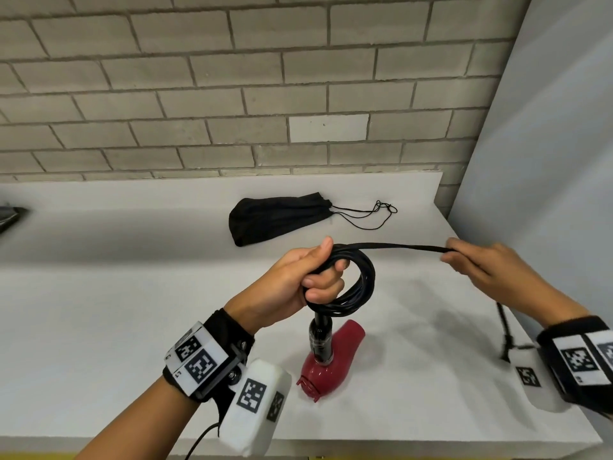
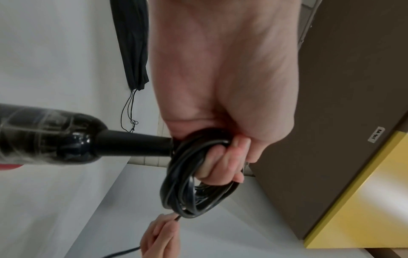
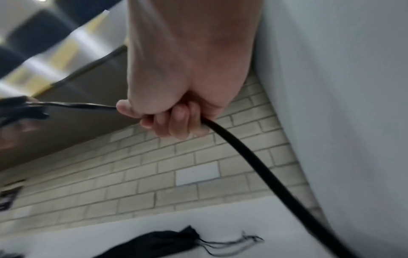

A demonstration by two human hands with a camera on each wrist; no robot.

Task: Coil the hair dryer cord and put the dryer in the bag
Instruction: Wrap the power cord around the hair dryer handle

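Observation:
A red hair dryer (image 1: 335, 355) with a black handle (image 1: 320, 340) hangs just above the white counter, handle up. Its black cord (image 1: 356, 282) is wound in several loops, and my left hand (image 1: 310, 277) grips the coil (image 2: 194, 188) above the handle (image 2: 66, 137). A straight stretch of cord (image 1: 398, 246) runs right to my right hand (image 1: 477, 260), which grips it; the rest of the cord (image 3: 253, 162) trails down past the wrist. The black drawstring bag (image 1: 277, 219) lies flat behind the hands, its mouth and strings (image 1: 368, 214) to the right.
A white counter (image 1: 99, 310) runs along a brick wall (image 1: 232, 94). A pale wall panel (image 1: 547, 161) closes the right side near my right hand. A dark object (image 1: 10, 217) sits at the far left edge. A yellow and brown cabinet (image 2: 353, 157) shows in the left wrist view.

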